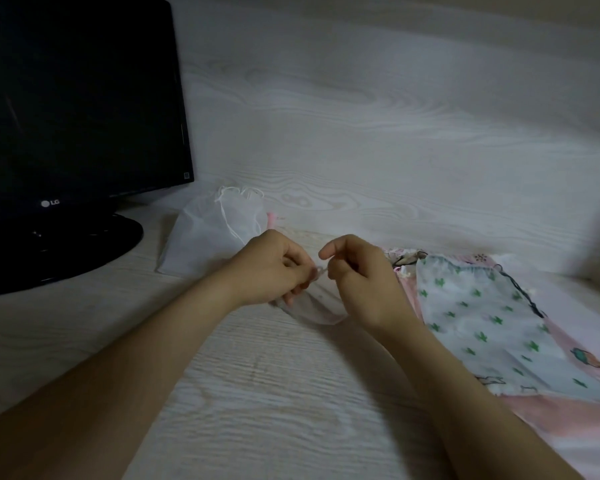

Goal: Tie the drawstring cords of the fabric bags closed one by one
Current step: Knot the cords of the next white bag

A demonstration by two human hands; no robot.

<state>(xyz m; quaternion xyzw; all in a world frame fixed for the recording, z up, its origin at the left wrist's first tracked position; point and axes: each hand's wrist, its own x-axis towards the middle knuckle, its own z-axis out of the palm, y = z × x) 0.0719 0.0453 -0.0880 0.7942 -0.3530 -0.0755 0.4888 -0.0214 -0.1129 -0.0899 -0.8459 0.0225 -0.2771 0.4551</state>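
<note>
1. Black, glossy monitor [77, 98] stands far left on the pale wood-grain table [274, 393]; a sheer white drawstring pouch [205, 233] lies beside its base.
2. Right, a white cactus-print fabric bag [482, 317] lies on pink printed fabric [551, 420].
3. At the centre, both hands hide most of a small white fabric bag [319, 306].
4. The left hand [271, 268] and right hand [357, 275], fingers curled, pinch its thin pale cord [321, 270].

A pale wood desk [257, 393] lies under the grip, a pale wall [361, 116] behind it, a black screen [77, 98] left.
</note>
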